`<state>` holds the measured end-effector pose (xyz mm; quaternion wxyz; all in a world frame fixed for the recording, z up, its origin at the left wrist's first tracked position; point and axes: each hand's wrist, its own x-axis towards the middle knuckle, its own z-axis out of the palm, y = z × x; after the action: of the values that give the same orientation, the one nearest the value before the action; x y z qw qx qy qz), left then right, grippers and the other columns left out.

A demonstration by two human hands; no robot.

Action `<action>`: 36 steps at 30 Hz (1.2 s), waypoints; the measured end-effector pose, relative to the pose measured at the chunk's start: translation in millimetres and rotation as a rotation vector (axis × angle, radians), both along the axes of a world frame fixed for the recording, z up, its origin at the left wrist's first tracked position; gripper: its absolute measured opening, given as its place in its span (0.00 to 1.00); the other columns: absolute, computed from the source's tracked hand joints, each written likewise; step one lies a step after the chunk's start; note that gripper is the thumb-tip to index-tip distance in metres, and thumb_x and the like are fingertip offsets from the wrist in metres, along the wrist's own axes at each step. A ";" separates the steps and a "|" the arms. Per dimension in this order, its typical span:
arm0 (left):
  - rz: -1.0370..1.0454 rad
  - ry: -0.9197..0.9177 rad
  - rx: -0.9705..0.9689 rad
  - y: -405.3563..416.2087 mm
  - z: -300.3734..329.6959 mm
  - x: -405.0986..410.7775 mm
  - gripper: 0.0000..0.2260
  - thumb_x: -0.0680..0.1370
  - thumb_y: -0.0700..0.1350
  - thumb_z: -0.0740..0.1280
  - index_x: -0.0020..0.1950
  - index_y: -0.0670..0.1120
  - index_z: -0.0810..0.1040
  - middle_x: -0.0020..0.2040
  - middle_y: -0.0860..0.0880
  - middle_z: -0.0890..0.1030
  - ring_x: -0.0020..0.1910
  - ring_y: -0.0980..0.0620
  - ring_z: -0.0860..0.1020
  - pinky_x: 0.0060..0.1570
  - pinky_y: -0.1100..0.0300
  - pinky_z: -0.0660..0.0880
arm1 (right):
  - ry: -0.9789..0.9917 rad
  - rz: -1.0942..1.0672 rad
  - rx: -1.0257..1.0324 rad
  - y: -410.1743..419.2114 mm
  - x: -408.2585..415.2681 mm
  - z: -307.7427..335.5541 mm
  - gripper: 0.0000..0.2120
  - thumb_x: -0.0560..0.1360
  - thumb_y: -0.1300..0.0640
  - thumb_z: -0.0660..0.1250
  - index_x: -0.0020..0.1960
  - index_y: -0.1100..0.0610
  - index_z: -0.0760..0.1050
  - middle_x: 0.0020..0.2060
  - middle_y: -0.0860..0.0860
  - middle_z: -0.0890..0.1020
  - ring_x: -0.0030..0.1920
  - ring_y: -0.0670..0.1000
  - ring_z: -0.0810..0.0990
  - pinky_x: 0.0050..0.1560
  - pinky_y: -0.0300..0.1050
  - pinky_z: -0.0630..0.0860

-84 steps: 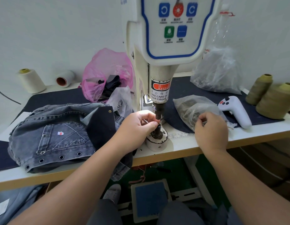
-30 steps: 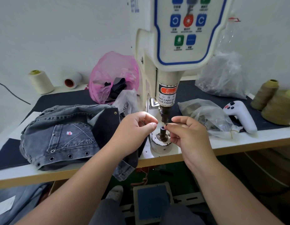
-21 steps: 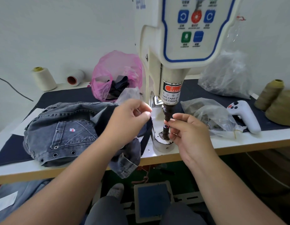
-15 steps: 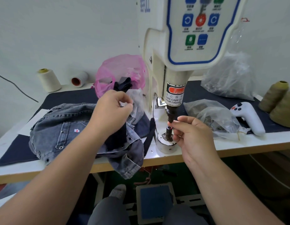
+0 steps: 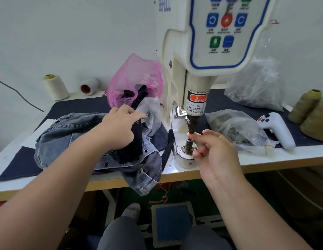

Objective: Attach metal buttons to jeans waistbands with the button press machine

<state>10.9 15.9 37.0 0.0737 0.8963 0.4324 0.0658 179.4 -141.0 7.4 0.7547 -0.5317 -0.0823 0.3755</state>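
A plain white wall (image 5: 70, 33) is seen across the far side, unmarked apart from a dark cable (image 5: 18, 94) crossing its lower left. A white-topped worktable (image 5: 265, 156) with a pale wooden edge is set against it, and a dark blue mat (image 5: 81, 105) is laid over much of the top. The scene is evenly and brightly lit. Beneath the table, a green floor (image 5: 229, 192) is visible, and a white table leg (image 5: 110, 204) is noted at the near left.

Bright, even, soft-shadowed light (wide-angle bending at the edges), sharp focus except slightly blurred fingertips.
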 end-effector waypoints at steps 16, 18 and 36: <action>-0.385 -0.396 0.039 -1.6 21.0 -2.7 0.16 0.65 0.32 0.68 0.34 0.54 0.72 0.45 0.52 0.78 0.50 0.47 0.75 0.52 0.58 0.70 | -0.163 -0.107 0.071 -19.5 -2.9 -3.2 0.15 0.74 0.70 0.63 0.38 0.52 0.77 0.37 0.54 0.85 0.29 0.46 0.75 0.31 0.37 0.74; -0.396 -0.490 -0.009 -6.7 26.0 -2.7 0.11 0.65 0.36 0.68 0.35 0.53 0.73 0.47 0.52 0.80 0.50 0.51 0.75 0.52 0.62 0.70 | -0.420 -0.101 0.103 -26.8 -13.7 -6.4 0.15 0.72 0.68 0.64 0.36 0.50 0.78 0.35 0.51 0.84 0.31 0.45 0.76 0.32 0.35 0.74; -0.493 -0.421 -0.348 -26.5 39.2 16.2 0.12 0.73 0.36 0.74 0.43 0.52 0.77 0.41 0.60 0.79 0.40 0.64 0.76 0.44 0.72 0.71 | -0.230 0.502 0.131 -3.4 -36.0 -18.8 0.10 0.72 0.54 0.68 0.51 0.55 0.84 0.49 0.55 0.87 0.52 0.54 0.86 0.51 0.50 0.81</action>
<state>27.0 -10.7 76.3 0.3259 0.9145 0.1835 0.1546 143.5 -144.4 -11.4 0.6564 -0.4838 -0.3206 0.4820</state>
